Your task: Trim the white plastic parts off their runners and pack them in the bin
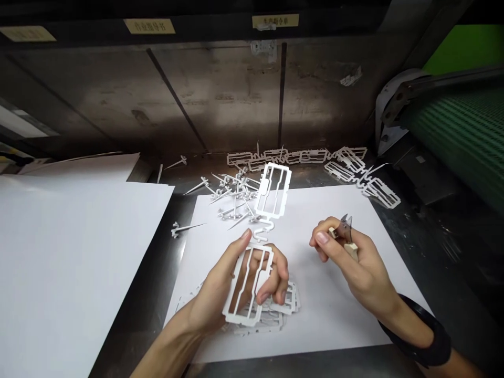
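Note:
My left hand [220,283] is closed around a white plastic frame part [271,191]: two slotted rectangular frames joined by a wavy runner. One frame rises above the fingers, the other lies across the palm. In my right hand [362,262] is a pair of nippers [346,228], their metal jaws pointing up and their handles mostly hidden by the fingers. The two hands are apart, and the jaws do not touch the part. Beneath my left hand, several loose white frames [289,299] lie piled on a sheet of white paper [331,325].
Cut-off sprues [236,194] lie heaped behind my left hand. More joined frames [354,168] rest along the back metal wall [236,100]. A stack of white paper [71,252] stands at the left. On the right is a green mesh conveyor belt [464,115].

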A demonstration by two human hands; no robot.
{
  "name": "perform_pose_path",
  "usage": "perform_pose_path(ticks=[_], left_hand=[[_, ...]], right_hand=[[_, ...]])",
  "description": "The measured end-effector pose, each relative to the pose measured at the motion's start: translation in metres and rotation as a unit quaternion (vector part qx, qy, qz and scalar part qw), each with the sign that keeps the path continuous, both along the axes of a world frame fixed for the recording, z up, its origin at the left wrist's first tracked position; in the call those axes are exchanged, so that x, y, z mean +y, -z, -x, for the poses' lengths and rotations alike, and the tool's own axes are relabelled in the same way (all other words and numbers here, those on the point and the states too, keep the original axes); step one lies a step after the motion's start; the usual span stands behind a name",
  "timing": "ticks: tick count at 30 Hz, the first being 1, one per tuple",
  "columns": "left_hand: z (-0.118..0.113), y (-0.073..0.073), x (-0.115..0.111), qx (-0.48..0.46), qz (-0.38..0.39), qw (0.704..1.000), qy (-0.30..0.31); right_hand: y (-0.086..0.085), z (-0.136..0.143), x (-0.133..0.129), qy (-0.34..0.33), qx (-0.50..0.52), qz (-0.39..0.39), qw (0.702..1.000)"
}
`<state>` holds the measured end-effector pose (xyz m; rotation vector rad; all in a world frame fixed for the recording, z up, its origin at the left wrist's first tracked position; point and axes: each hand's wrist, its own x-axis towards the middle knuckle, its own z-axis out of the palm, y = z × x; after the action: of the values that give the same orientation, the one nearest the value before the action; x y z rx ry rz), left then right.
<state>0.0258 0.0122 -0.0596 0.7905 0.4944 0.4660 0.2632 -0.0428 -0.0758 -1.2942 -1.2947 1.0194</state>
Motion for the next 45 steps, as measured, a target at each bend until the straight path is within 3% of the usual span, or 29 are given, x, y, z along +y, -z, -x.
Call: perform_pose_path(ticks=[12,18,25,30,38,45], left_hand=[[-0.003,0.001,0.0,0.008,-0.013,0.999,-0.03],[-0.003,0.014,-0.004,0.064,-0.091,0.984,-0.14],[0.003,-0.002,0.002,0.176,-0.159,0.958,-0.162],[0.0,-0.008,0.001,0.247,-0.254,0.923,-0.15],[0.002,-0.006,-0.004,0.293,-0.344,0.886,-0.101],[0.003,0.001,-0.007,0.27,-0.327,0.902,-0.085]], right_hand=[[-0.003,0.001,-0.003,-0.038,-0.045,-0.002,0.998],[-0.004,0.003,-0.004,-0.037,-0.057,-0.004,0.998],[-0.006,0.005,-0.009,-0.054,-0.093,0.016,0.994],[-0.003,0.008,-0.004,-0.119,-0.134,0.052,0.982],[0.001,0.007,-0.001,-0.109,-0.218,0.093,0.965],[-0.001,0.003,-0.003,-0.109,-0.253,0.132,0.952]])
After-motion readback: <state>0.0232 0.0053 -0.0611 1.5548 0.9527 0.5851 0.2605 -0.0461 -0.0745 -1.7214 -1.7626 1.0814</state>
